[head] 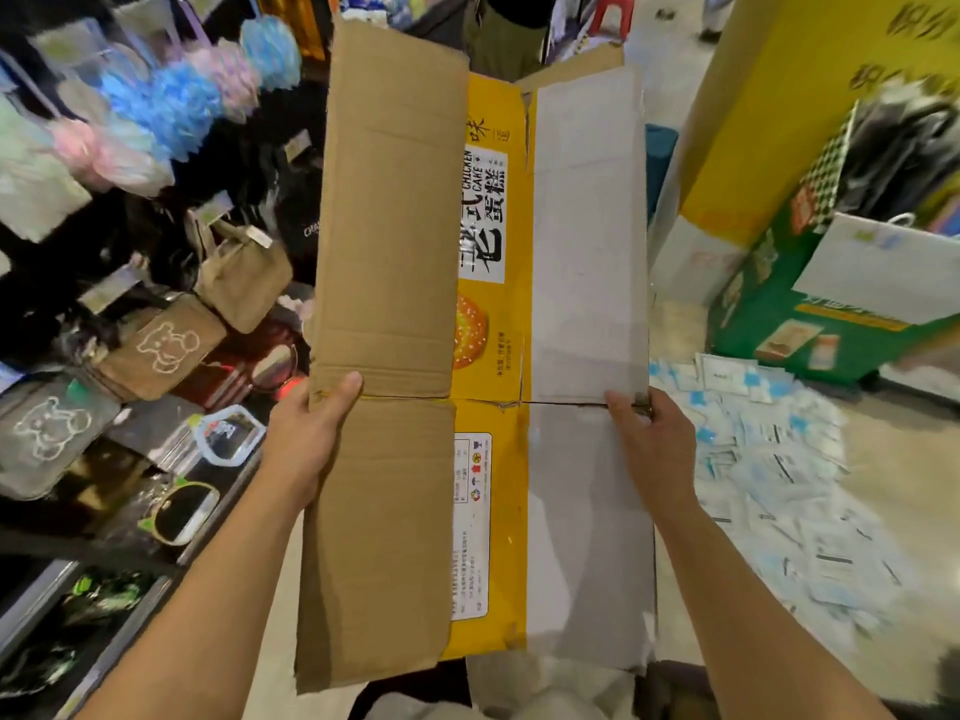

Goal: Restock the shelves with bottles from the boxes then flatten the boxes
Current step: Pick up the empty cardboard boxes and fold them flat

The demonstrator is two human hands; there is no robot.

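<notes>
Cardboard wants flattening along its creases: press the box (pixel 483 356) flat with even pressure from both sides. The left hand (pixel 306 439) grips its edge at 9 o'clock, the right hand (pixel 649 444) at 3, hands well apart. Yellow print between brown and grey flaps, held mid-air, centre-frame.

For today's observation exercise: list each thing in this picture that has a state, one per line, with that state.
Yellow printed cardboard box: flattened, flaps spread, held up by both edges.
Left hand: gripping the box's brown left flap edge.
Right hand: gripping the box's grey right flap edge.
Blue and white packets: scattered loose on the floor.
Brown bear-print pouch: on display at left, closed.
</notes>
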